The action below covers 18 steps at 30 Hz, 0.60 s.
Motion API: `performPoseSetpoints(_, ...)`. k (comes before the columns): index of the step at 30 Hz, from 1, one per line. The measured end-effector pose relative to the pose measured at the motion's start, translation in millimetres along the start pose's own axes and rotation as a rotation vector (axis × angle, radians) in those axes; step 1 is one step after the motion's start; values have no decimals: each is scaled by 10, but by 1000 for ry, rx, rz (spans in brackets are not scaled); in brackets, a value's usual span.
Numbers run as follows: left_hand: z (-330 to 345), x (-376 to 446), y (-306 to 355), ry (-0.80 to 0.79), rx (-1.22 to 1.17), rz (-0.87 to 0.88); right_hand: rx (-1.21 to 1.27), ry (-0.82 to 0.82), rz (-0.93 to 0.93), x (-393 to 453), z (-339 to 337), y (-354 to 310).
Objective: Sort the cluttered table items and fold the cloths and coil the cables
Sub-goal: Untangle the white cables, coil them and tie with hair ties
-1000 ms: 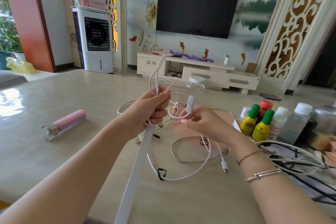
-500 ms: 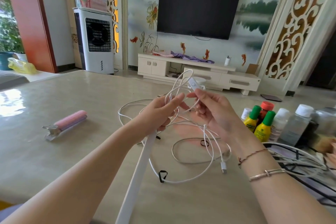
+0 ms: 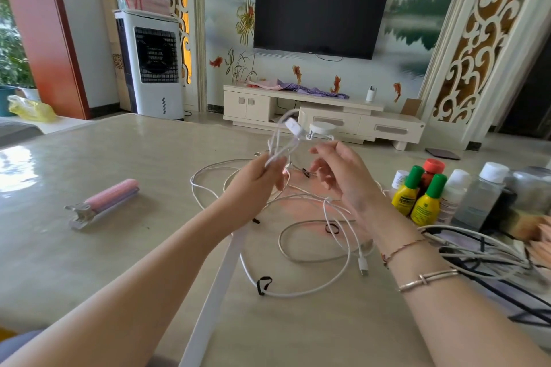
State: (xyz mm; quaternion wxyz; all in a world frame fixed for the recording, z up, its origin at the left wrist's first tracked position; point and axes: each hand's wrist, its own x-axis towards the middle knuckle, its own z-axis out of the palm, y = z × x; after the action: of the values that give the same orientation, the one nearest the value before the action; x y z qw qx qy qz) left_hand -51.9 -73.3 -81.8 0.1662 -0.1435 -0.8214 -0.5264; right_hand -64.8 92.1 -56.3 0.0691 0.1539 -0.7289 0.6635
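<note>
Up above the table, the left hand pinches a bunch of white cable loops, its grip clamped on the strands so that a white plug stands above the fingers. The right hand hovers just beside it with fingers relaxed and spread, its grip apart and holding nothing. The rest of the cable trails down onto the table in loose loops in front of both forearms, one connector lying near the right wrist. A flat white strip runs from under the left hand to the near edge. Open surface lies to the left — only a pink clip sits there, well apart. The right side is crowded: bottles stand close together, and a tangle of dark and white cables reaches the right edge.
</note>
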Motion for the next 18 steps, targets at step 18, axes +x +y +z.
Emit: performPoseSetpoints(18, -397, 37, 100, 130, -1066, -432, -666, -202, 19, -34, -97, 212)
